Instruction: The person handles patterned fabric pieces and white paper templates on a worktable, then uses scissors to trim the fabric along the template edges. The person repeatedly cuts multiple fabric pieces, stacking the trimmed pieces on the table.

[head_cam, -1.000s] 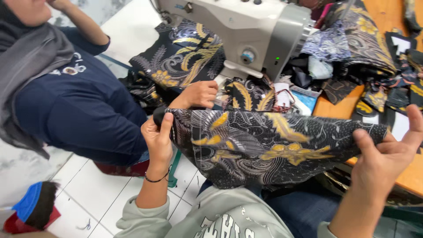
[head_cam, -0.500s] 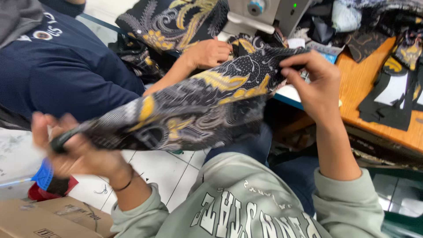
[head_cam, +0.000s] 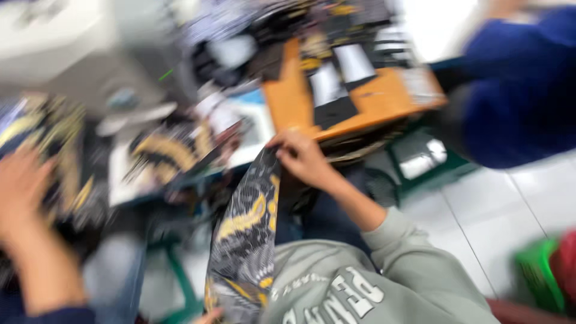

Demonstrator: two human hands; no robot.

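Batik cloth (head_cam: 249, 240), black with gold swirls, hangs from our right hand (head_cam: 306, 159), whose grip pinches its top edge so it drapes to our lap. Our left hand (head_cam: 211, 313) barely shows at the bottom; its grip we cannot tell. Blurred orange table (head_cam: 372, 102) and another person's hand (head_cam: 21, 189) crowd close.

A strip of cloth (head_cam: 246, 240) hung from the right hand (head_cam: 303, 159), in front of the table (head_cam: 366, 102). Another person's hand (head_cam: 21, 192) lay far left.

The batik cloth (head_cam: 246, 240), earlier stretched sideways, now hangs from the right hand (head_cam: 303, 159).
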